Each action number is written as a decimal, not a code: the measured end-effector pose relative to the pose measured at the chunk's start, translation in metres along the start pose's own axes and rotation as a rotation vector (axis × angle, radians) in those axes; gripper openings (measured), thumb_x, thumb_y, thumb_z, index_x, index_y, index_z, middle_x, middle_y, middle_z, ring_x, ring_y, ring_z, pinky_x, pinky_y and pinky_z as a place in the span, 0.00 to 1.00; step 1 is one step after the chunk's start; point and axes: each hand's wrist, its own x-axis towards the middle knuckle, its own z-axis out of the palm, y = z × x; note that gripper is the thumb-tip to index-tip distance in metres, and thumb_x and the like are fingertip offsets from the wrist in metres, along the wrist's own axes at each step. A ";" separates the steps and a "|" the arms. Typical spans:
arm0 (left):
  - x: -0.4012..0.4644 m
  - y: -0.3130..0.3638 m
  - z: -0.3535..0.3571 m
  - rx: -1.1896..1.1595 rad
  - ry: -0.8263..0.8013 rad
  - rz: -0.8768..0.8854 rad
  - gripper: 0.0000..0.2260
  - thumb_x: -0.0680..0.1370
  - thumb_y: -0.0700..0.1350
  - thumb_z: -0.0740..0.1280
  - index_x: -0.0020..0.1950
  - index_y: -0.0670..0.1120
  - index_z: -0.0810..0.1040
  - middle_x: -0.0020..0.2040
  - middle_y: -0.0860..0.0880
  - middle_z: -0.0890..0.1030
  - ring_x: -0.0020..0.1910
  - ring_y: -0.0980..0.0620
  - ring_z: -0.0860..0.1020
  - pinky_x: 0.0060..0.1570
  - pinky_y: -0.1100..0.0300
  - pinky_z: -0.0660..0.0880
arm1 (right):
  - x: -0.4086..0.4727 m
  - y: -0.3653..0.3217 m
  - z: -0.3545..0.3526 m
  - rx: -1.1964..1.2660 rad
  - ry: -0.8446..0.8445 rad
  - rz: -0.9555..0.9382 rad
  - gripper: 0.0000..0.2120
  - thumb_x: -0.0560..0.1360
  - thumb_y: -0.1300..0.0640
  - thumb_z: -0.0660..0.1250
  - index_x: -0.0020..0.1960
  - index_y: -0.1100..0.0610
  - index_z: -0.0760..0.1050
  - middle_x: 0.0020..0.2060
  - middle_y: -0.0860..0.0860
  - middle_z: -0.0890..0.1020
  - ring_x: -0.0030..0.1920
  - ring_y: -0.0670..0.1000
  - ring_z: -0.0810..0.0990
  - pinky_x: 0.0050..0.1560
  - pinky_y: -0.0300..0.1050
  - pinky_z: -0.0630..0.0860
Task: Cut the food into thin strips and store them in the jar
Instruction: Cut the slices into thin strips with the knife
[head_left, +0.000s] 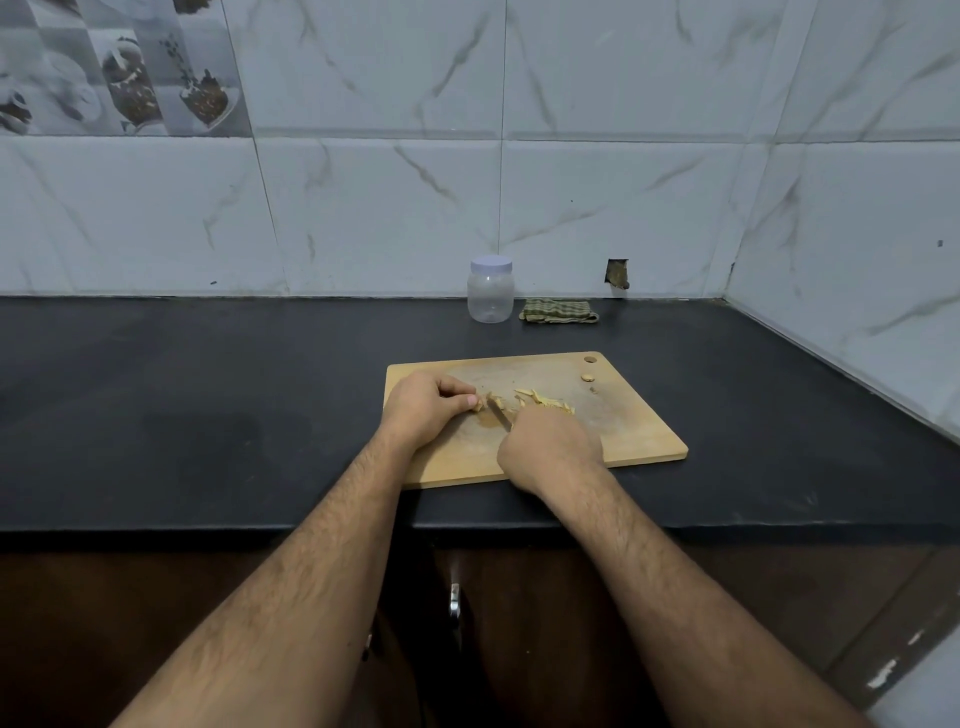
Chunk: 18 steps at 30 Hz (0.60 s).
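A wooden cutting board (634, 431) lies on the black counter. My left hand (423, 408) rests on its left part and pinches a small pale piece of food (477, 406) with its fingertips. My right hand (550, 447) grips a knife (500, 415) whose blade points up-left and meets the board just right of that piece. A pile of thin yellowish strips (545, 401) lies behind my right hand. Two small offcuts (588, 378) sit near the board's far right corner. The clear plastic jar (490, 296) with its white lid on stands by the wall.
A folded green checked cloth (560, 310) lies right of the jar against the wall. The black counter (208, 405) stretches left and ends at a corner wall on the right. A cabinet handle (455, 600) shows below the counter's front edge.
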 end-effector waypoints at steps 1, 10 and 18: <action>0.000 0.000 0.000 0.002 0.004 0.000 0.06 0.75 0.49 0.74 0.51 0.53 0.86 0.52 0.58 0.84 0.53 0.59 0.79 0.59 0.57 0.75 | 0.003 0.000 -0.001 0.001 -0.007 0.010 0.15 0.79 0.58 0.57 0.63 0.55 0.75 0.57 0.53 0.80 0.57 0.54 0.78 0.47 0.45 0.72; -0.001 0.000 0.000 0.010 0.028 0.008 0.03 0.75 0.49 0.74 0.48 0.53 0.87 0.47 0.58 0.85 0.49 0.60 0.80 0.50 0.61 0.75 | 0.006 -0.005 0.001 0.099 0.026 -0.012 0.14 0.79 0.59 0.57 0.61 0.57 0.75 0.56 0.54 0.80 0.56 0.55 0.78 0.46 0.46 0.70; 0.000 -0.001 0.000 0.040 0.025 0.020 0.05 0.76 0.49 0.73 0.49 0.53 0.87 0.50 0.57 0.85 0.50 0.59 0.80 0.51 0.59 0.76 | 0.007 -0.011 0.013 0.087 0.066 -0.047 0.13 0.80 0.58 0.58 0.61 0.58 0.75 0.55 0.54 0.80 0.54 0.54 0.79 0.44 0.46 0.71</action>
